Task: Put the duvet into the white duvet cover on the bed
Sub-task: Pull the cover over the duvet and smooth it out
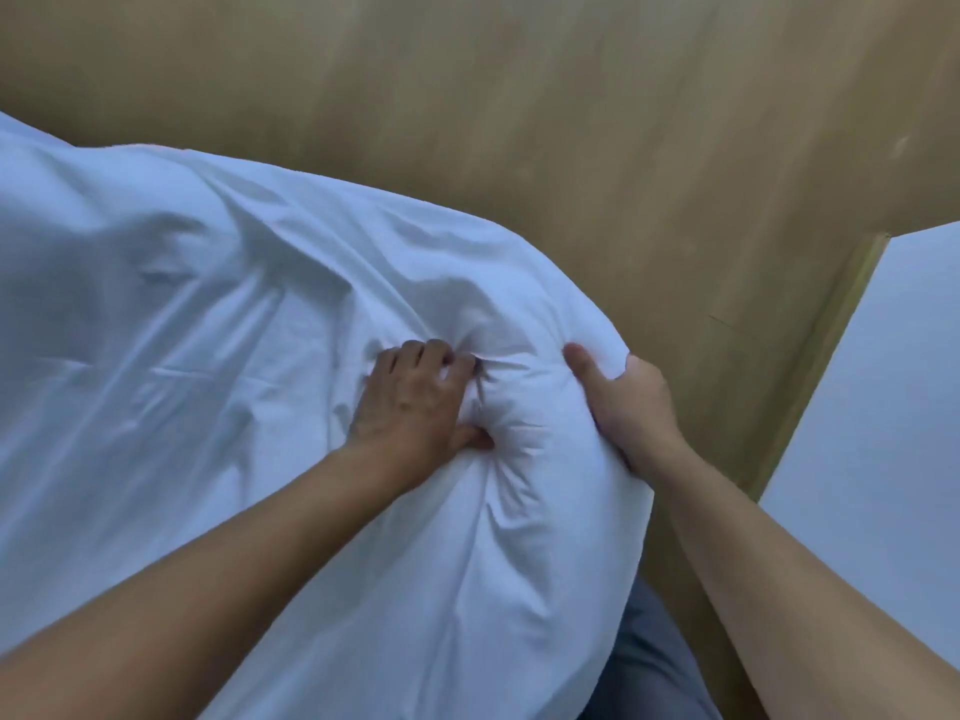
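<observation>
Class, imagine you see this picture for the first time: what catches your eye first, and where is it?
A big white duvet cover fills the left and middle, bulging and creased. At its right end two bare hands take a grip: the left hand bunches the cloth from above, the right hand clasps the rounded edge. Behind lies a tan wooden floor.

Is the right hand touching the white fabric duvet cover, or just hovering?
Touching. The head view shows the right hand gripping the edge of the white fabric duvet cover, thumb pressed in.
</observation>
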{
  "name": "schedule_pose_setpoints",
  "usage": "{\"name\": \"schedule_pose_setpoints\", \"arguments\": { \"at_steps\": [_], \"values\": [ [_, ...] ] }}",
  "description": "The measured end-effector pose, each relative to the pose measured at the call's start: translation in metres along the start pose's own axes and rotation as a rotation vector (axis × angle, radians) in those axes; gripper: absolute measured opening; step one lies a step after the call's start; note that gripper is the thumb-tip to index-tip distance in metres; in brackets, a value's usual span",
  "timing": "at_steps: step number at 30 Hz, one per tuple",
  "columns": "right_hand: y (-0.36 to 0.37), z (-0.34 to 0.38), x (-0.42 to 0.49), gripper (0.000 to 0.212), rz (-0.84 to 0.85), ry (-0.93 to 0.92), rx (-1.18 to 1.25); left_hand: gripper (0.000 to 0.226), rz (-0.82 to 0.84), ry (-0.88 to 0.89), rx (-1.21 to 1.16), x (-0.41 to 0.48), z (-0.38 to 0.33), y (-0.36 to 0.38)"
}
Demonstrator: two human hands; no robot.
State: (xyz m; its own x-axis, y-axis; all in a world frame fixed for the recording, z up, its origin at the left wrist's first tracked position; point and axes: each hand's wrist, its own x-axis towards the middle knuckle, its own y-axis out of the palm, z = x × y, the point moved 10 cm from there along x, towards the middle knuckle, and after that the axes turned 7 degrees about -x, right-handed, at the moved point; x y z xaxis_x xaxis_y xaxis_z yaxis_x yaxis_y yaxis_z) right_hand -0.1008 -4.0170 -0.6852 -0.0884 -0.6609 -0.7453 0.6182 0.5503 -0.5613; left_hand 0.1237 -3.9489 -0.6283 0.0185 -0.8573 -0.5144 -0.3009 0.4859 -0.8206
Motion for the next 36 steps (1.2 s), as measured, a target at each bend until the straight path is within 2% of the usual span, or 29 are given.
{"name": "schedule_pose_setpoints", "arguments": {
  "at_steps": [1, 3, 5, 8, 10, 14, 16, 18, 20, 21, 23, 26, 27, 28, 30, 32, 33, 34, 36],
  "values": [
    [-0.005, 0.000, 0.002, 0.084, -0.026, 0.001, 0.022, 0.071, -0.066, 0.039, -0.003, 0.000, 0.000, -0.003],
    [-0.014, -0.009, 0.003, 0.076, -0.058, 0.016, 0.097, 0.043, -0.214, 0.178, -0.023, -0.005, -0.009, -0.011],
    [-0.022, -0.013, -0.001, 0.066, -0.082, -0.006, 0.115, 0.026, -0.251, 0.277, -0.090, -0.012, -0.017, -0.018],
    [-0.038, -0.001, -0.009, 0.063, -0.172, -0.096, 0.016, 0.030, -0.092, 0.199, -0.247, -0.007, -0.001, -0.030],
    [-0.050, 0.007, -0.018, 0.062, -0.276, -0.145, -0.063, 0.030, 0.030, 0.159, -0.221, -0.013, 0.011, -0.039],
    [-0.055, 0.013, -0.043, 0.061, -0.440, -0.153, -0.168, 0.032, 0.141, 0.197, -0.246, -0.043, 0.004, -0.068],
    [-0.036, 0.013, -0.042, 0.059, -0.304, -0.117, -0.207, 0.035, 0.226, 0.192, -0.245, -0.048, 0.003, -0.067],
    [-0.006, 0.002, -0.035, 0.066, 0.041, -0.035, -0.140, 0.028, 0.369, 0.179, -0.119, -0.049, 0.009, -0.045],
    [0.016, -0.015, -0.045, 0.093, 0.433, 0.108, 0.021, 0.014, 0.522, 0.103, 0.029, -0.051, 0.018, -0.014],
    [0.019, -0.027, -0.053, 0.104, 0.559, 0.182, 0.093, 0.009, 0.547, 0.047, 0.066, -0.052, 0.023, -0.005],
    [0.022, -0.059, -0.073, 0.101, 0.689, 0.286, 0.172, 0.009, 0.455, -0.037, 0.095, -0.046, 0.029, -0.001],
    [0.038, -0.086, -0.102, 0.078, 0.720, 0.252, 0.266, 0.015, 0.132, -0.049, 0.111, -0.034, 0.024, -0.019],
    [0.039, -0.087, -0.102, 0.067, 0.634, 0.172, 0.288, 0.019, 0.038, -0.022, 0.103, -0.034, 0.020, -0.025],
    [0.032, -0.088, -0.095, 0.054, 0.468, 0.075, 0.291, 0.021, -0.039, 0.008, 0.084, -0.037, 0.016, -0.030],
    [0.000, -0.082, -0.076, 0.024, 0.044, -0.098, 0.251, 0.018, -0.207, 0.072, 0.036, -0.052, 0.014, -0.044],
    [-0.017, -0.069, -0.072, 0.023, -0.147, -0.198, 0.126, 0.011, -0.375, 0.127, 0.069, -0.073, 0.015, -0.057],
    [-0.016, -0.070, -0.071, 0.029, -0.159, -0.189, 0.125, 0.007, -0.407, 0.109, 0.112, -0.079, 0.016, -0.060],
    [-0.006, -0.078, -0.069, 0.037, -0.075, -0.135, 0.222, 0.012, -0.408, 0.025, 0.136, -0.083, 0.020, -0.060],
    [0.032, -0.102, -0.081, 0.067, 0.322, -0.009, 0.504, 0.037, -0.370, -0.169, 0.037, -0.104, 0.026, -0.050]
  ]
}}
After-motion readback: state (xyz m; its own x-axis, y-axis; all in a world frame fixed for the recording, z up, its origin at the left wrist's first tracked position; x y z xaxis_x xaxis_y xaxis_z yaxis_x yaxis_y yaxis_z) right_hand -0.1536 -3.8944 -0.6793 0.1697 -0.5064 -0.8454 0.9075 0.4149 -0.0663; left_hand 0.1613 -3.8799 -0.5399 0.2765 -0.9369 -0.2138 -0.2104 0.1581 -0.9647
